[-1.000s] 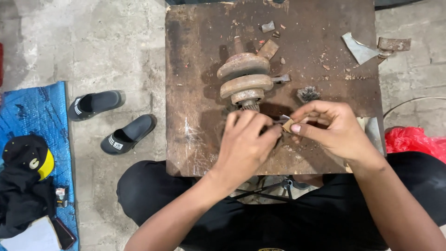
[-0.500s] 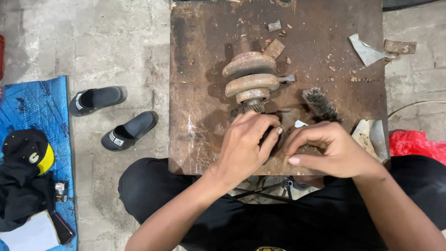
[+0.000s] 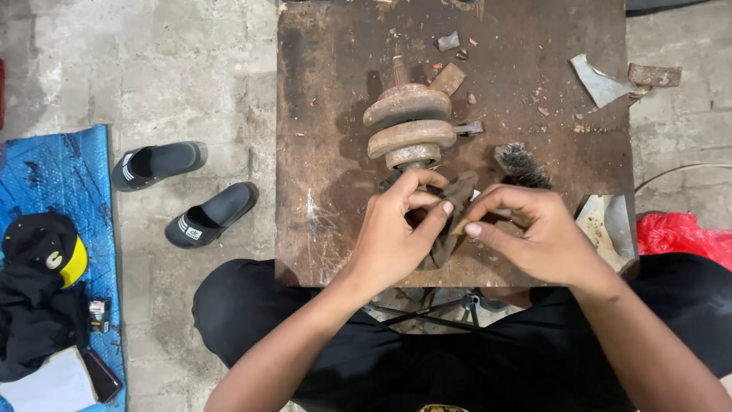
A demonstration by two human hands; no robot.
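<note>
I look down on a dark, rusty table (image 3: pixel 335 191) and I see both hands working at its near edge. The left hand (image 3: pixel 396 233) has its fingers (image 3: pixel 427 200) curled and pressed together, pinching the upper part of a worn brown strip of cloth or abrasive paper (image 3: pixel 450 221) that hangs down between the two hands. The right hand (image 3: pixel 537 233) pinches the same strip from the other side, with thumb and forefinger closed on a small pale piece; I cannot tell what this piece is. Just behind the left hand lies a rusty crankshaft (image 3: pixel 408 126), with two thick round webs and a thin shaft pointing away from me, and its near end is hidden by the fingers. A wire brush (image 3: pixel 520 162) lies just beside the right hand, touching the table. On the concrete floor at my left there are two black slippers (image 3: pixel 187 191) and a blue sheet (image 3: pixel 69 168) with a black and yellow cap (image 3: pixel 46 244).
</note>
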